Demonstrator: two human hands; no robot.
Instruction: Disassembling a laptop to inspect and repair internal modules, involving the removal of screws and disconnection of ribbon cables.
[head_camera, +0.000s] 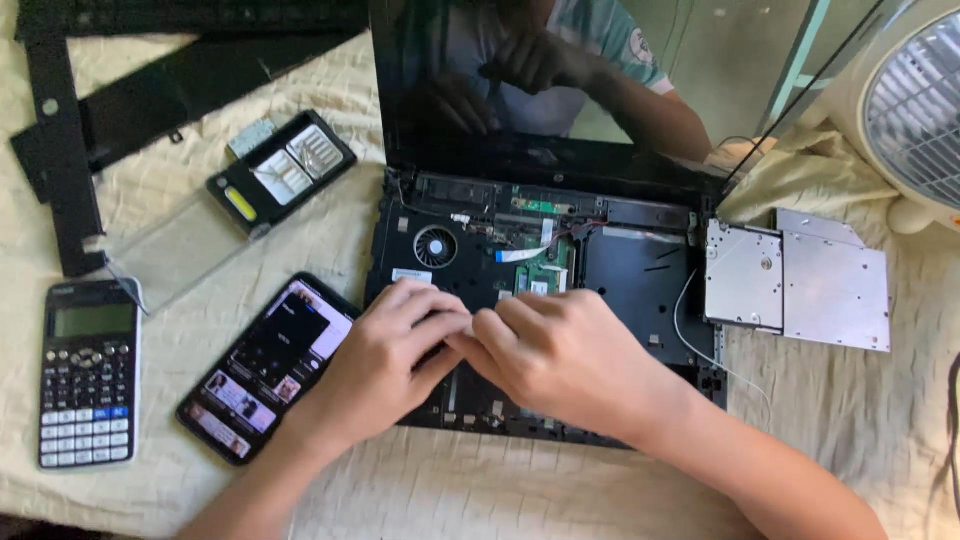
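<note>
Left hand (390, 350): fingers curled, tips meeting those of the right hand (555, 355) over the middle of the opened laptop base (640, 280); whether either pinches a part cannot be told, the spot being covered.

Laptop base: keyboard deck removed, round fan (435, 246) and green circuit board (545, 270) exposed behind the hands; dark screen (560, 70) upright at the rear.

Left of it, just beside the left wrist: smartphone (265, 365), lit. Farther left: calculator (88, 372).

Rear left: small black screwdriver-bit case (283, 172), open; black frame pieces (120, 110).

Right: silver optical drive (800, 280), touching the base's edge. Far right corner: white fan (905, 105).

All on a cream cloth-covered worktop (500, 490).
</note>
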